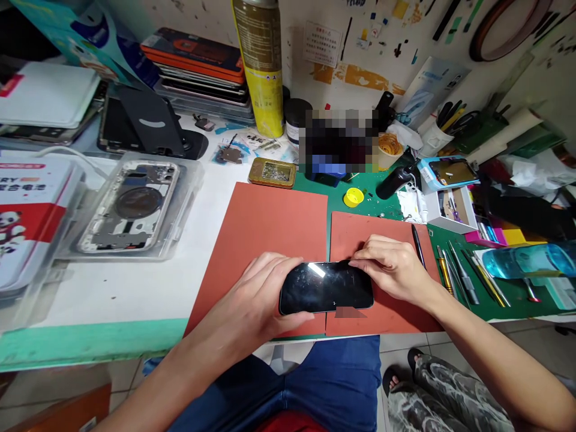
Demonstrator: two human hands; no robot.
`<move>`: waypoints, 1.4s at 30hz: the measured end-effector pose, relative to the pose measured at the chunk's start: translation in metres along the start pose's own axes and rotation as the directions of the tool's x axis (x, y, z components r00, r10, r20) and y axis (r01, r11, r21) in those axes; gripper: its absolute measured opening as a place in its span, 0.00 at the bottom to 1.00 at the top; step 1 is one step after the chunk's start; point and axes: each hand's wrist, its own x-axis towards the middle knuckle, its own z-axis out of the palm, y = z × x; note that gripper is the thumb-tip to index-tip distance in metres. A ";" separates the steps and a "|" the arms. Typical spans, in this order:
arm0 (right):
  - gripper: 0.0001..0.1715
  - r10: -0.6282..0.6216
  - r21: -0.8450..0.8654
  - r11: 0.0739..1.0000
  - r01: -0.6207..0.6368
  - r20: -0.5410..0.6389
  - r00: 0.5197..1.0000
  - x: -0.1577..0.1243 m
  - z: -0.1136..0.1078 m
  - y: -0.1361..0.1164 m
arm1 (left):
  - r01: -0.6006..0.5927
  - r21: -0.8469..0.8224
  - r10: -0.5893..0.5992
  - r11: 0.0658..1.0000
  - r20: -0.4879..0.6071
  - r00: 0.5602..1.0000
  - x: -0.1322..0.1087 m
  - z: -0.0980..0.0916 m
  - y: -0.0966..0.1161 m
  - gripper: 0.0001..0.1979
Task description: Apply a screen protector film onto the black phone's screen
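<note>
A smartphone (326, 288) with a dark, glossy screen lies sideways over the brown-red mats at the front of the bench. Light reflects off its upper left part, and small specks show on the glass. My left hand (265, 294) grips its left end, fingers along the far edge and thumb at the near edge. My right hand (389, 264) is closed in a pinch at the phone's far right edge; whatever is between those fingertips is too small or hidden to name. Against the near edge of the phone is a thin dark brown flap (350, 312).
A phone housing (135, 207) sits in a clear plastic case on the left. Behind the mats (274, 222) are a tin of screws (272, 173), a spray can (261, 72) and a yellow cap (353, 197). Screwdrivers and tweezers (463, 273) lie at right; another person's legs (436, 390) show below.
</note>
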 end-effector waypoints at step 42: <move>0.25 0.234 -0.063 0.936 -0.345 -0.619 0.749 -0.014 -0.050 0.055 | -0.117 0.146 0.131 0.982 -0.091 0.987 0.002 -0.001 -0.004 0.32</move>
